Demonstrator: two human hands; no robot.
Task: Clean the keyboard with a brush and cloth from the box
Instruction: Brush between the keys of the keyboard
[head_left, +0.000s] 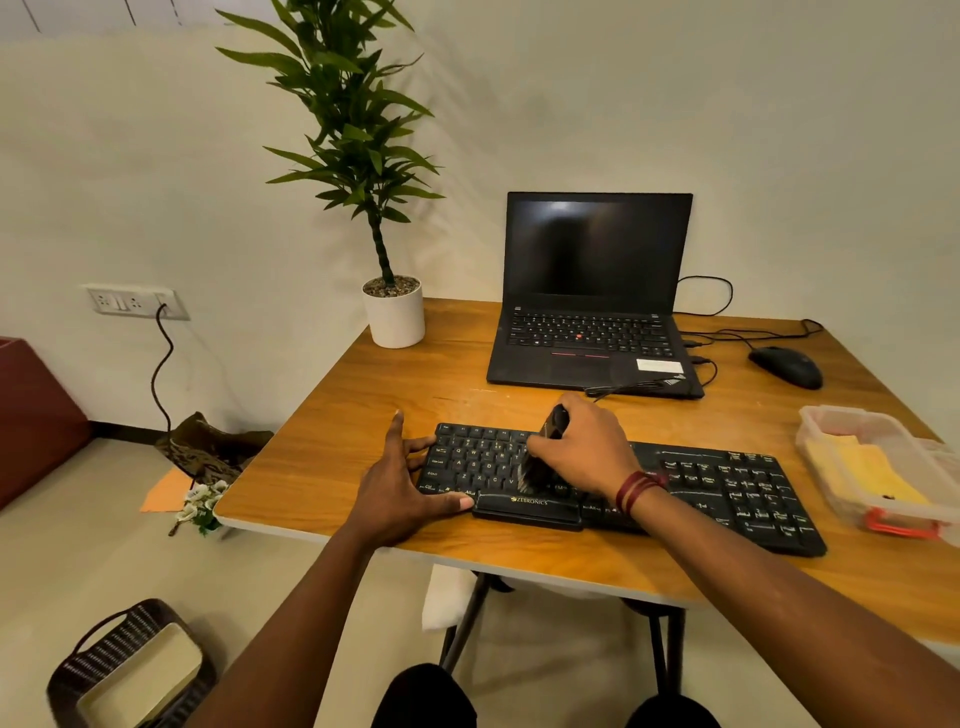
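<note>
Right hand (582, 449) clenched, left hand (402, 488) splayed

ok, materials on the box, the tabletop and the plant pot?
Box: clear, slightly cloudy plastic; the yellow cloth shows through its wall, and the latch is orange. Tabletop: wood grain with a light sheen and a pale edge band, probably laminate rather than solid wood. Plant pot: smooth matte white, ceramic or plastic, can't tell.
</note>
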